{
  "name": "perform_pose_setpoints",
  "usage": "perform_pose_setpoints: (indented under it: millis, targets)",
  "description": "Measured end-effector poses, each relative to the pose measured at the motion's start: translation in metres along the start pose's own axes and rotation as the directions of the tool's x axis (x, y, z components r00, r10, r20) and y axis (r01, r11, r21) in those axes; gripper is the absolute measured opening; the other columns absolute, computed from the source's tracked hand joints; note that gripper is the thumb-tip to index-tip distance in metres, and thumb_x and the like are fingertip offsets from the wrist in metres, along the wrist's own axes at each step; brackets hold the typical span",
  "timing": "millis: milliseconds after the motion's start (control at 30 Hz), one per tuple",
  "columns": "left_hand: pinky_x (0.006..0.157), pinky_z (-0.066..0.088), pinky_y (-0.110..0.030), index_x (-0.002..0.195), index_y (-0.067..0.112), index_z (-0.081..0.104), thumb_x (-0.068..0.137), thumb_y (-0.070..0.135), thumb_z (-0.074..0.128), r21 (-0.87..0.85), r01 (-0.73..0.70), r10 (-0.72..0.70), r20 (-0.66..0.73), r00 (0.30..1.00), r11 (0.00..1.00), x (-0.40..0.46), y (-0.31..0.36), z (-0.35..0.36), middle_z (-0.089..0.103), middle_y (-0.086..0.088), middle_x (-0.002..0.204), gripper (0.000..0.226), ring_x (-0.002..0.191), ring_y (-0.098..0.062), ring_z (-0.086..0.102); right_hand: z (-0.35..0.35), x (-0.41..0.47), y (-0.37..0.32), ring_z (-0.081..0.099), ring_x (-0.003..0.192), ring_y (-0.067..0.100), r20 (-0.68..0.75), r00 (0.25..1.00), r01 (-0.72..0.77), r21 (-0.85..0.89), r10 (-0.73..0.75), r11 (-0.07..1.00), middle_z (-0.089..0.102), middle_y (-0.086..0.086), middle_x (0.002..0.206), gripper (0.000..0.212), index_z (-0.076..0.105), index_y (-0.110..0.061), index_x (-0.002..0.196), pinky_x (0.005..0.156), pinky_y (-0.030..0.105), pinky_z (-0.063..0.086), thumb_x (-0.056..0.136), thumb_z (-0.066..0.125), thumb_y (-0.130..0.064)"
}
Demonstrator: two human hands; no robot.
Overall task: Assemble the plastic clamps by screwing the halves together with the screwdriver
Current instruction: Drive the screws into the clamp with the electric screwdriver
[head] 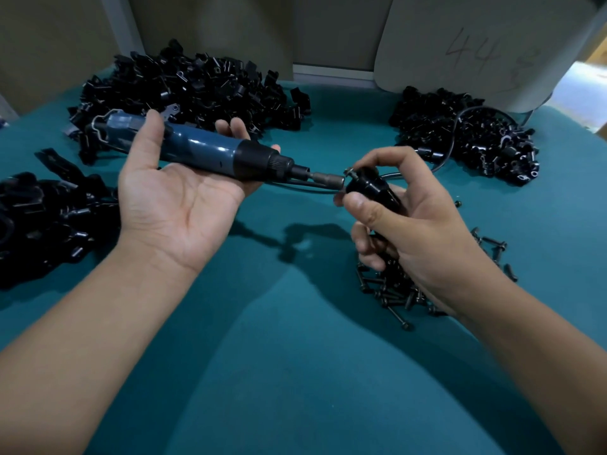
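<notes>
Two bare forearms reach in from the near edge of the desk (295, 372), which is covered in teal cloth. The left hand (177, 198) lies palm up with the electric screwdriver (203, 149) resting across it; the thumb presses on the blue body from above and the fingers (236, 126) curl up round its far side, so the tool is grasped. The screwdriver points to the right, its black collar and metal bit (325, 176) reaching to the plastic clamp (371, 188). The bit tip meets a screw head at the clamp's top end. The right hand (410, 224) grips this black clamp, thumb on its near side and index finger arched over the top.

Under the right hand, near the right edge, lies a loose heap of black screws (394, 287). A large pile of black clamp parts (190, 90) sits at the far left, another pile (42, 218) at the left edge, and a third (466, 136) at the far right. A black cable (455, 133) loops across the far right pile. Behind that pile stands a grey board (476, 37) with "44" handwritten on it.
</notes>
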State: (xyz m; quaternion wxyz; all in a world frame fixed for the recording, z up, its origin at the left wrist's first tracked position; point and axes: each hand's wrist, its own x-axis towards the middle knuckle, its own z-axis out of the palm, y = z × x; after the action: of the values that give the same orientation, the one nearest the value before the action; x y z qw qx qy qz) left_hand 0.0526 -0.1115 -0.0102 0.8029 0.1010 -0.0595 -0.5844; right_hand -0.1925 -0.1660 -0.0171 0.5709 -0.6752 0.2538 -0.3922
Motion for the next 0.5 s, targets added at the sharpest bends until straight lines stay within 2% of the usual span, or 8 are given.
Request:
perform_pose_setpoints:
  millis: [67, 133, 200, 267, 367, 500]
  targets:
    - [0.093, 0.054, -0.067, 0.137, 0.006, 0.052, 0.101, 0.033, 0.071, 0.004, -0.002, 0.002, -0.004, 1.0, 1.0, -0.0001, 0.0007, 0.0002, 0.063, -0.022, 0.111, 0.048, 0.099, -0.039, 0.069, -0.002, -0.0008, 0.0011, 0.052, 0.059, 0.016, 0.009, 0.999, 0.038, -0.111, -0.037, 0.993, 0.062, -0.006, 0.09, 0.029, 0.054, -0.027, 0.122, 0.051, 0.028, 0.048, 0.101, 0.072, -0.018]
    - [0.092, 0.054, -0.067, 0.139, 0.007, 0.052, 0.101, 0.032, 0.071, 0.005, -0.001, 0.001, -0.006, 1.0, 1.0, -0.0005, 0.0007, 0.001, 0.064, -0.023, 0.111, 0.049, 0.098, -0.039, 0.069, -0.0048, -0.0022, 0.0005, 0.047, 0.062, 0.012, 0.025, 0.997, 0.071, -0.223, -0.067, 0.972, 0.056, -0.019, 0.087, 0.028, 0.051, -0.029, 0.126, 0.057, 0.026, 0.048, 0.104, 0.069, -0.025]
    - [0.087, 0.056, -0.068, 0.138, 0.007, 0.052, 0.101, 0.033, 0.07, 0.013, 0.005, -0.005, 0.005, 1.0, 1.0, -0.0013, 0.0004, 0.0021, 0.064, -0.023, 0.111, 0.048, 0.098, -0.039, 0.068, -0.0066, -0.0039, -0.0018, 0.047, 0.066, 0.01, 0.06, 0.993, 0.115, -0.334, -0.101, 0.936, 0.055, -0.018, 0.087, 0.026, 0.051, -0.03, 0.126, 0.062, 0.026, 0.048, 0.105, 0.067, -0.03]
    - [0.091, 0.053, -0.073, 0.135, 0.006, 0.051, 0.103, 0.035, 0.068, 0.042, 0.019, -0.02, 0.02, 1.0, 0.999, -0.0021, 0.0002, 0.0029, 0.063, -0.021, 0.11, 0.047, 0.096, -0.037, 0.068, -0.0062, -0.0057, -0.0048, 0.048, 0.068, 0.008, 0.085, 0.984, 0.178, -0.457, -0.156, 0.871, 0.054, -0.014, 0.088, 0.024, 0.053, -0.029, 0.123, 0.065, 0.021, 0.045, 0.104, 0.068, -0.03]
    - [0.097, 0.05, -0.074, 0.134, 0.005, 0.051, 0.103, 0.037, 0.066, 0.08, 0.046, -0.049, 0.033, 0.998, 0.996, -0.003, -0.0001, 0.0034, 0.062, -0.019, 0.109, 0.047, 0.094, -0.035, 0.068, -0.0038, -0.0071, -0.007, 0.05, 0.068, 0.011, 0.08, 0.974, 0.22, -0.583, -0.214, 0.782, 0.055, -0.013, 0.085, 0.022, 0.056, -0.026, 0.115, 0.065, 0.016, 0.041, 0.101, 0.072, -0.021]
    - [0.093, 0.053, -0.071, 0.142, 0.007, 0.048, 0.103, 0.037, 0.067, 0.141, 0.067, -0.071, 0.022, 0.997, 0.988, -0.004, -0.0019, 0.0041, 0.061, -0.02, 0.115, 0.053, 0.091, -0.034, 0.069, -0.005, -0.0068, -0.0088, 0.057, 0.077, 0.015, 0.092, 0.963, 0.244, -0.693, -0.253, 0.679, 0.059, -0.012, 0.087, 0.023, 0.059, -0.021, 0.109, 0.068, 0.016, 0.042, 0.095, 0.075, -0.013]
